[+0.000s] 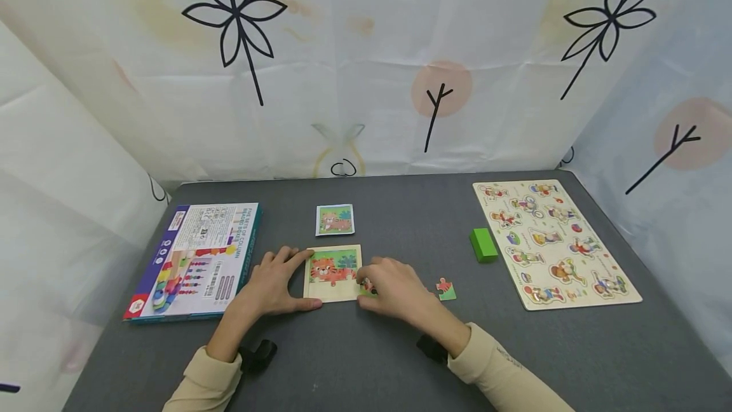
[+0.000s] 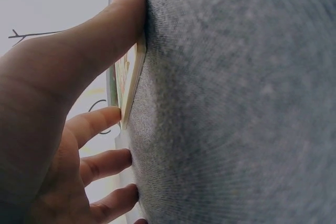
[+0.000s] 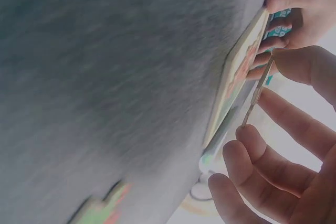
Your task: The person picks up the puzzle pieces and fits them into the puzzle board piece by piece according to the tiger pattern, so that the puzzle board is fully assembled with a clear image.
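Observation:
A small wooden puzzle board with a tiger picture lies in front of me, its upper part filled and its lower part bare wood. My left hand rests at the board's left side, thumb and index finger spread along its edge, the other fingertips on the table. My right hand pinches a thin puzzle piece between thumb and fingertips, raised over the board's right edge. A loose red and green puzzle piece lies on the table to the right of that hand.
Behind the board is a small tiger picture card. A boxed toy lies at the left. Toward the right are a green block and a large wooden puzzle board with several figures. Printed cloth walls surround the grey table.

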Demonstrator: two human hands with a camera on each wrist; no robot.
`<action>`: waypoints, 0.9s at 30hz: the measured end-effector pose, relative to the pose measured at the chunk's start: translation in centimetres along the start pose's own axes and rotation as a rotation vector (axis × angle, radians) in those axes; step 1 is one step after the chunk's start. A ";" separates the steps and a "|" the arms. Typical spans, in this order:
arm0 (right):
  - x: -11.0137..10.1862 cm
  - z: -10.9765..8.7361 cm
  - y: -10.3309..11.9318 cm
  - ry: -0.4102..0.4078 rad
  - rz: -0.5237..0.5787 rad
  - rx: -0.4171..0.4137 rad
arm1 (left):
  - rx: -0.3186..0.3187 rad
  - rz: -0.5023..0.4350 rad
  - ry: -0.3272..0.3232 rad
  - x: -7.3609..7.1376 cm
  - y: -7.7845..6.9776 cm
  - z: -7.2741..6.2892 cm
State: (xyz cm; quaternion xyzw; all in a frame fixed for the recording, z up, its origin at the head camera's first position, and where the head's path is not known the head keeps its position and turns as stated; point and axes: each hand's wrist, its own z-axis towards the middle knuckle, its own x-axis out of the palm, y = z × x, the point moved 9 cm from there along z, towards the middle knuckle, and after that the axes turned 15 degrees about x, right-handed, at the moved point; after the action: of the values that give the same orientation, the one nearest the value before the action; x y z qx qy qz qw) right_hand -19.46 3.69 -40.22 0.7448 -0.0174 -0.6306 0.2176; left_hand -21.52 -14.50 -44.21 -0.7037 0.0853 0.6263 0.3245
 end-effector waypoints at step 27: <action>3.1 4.1 6.6 0.018 -0.090 -0.068 | 0.057 -0.029 0.061 -0.3 0.1 -0.2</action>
State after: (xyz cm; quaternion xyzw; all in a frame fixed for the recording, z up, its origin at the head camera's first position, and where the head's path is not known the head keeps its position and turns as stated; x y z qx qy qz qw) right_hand -21.07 -4.46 -41.32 0.7426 0.0395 -0.6334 0.2142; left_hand -21.44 -14.81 -43.99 -0.7143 0.1027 0.5968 0.3508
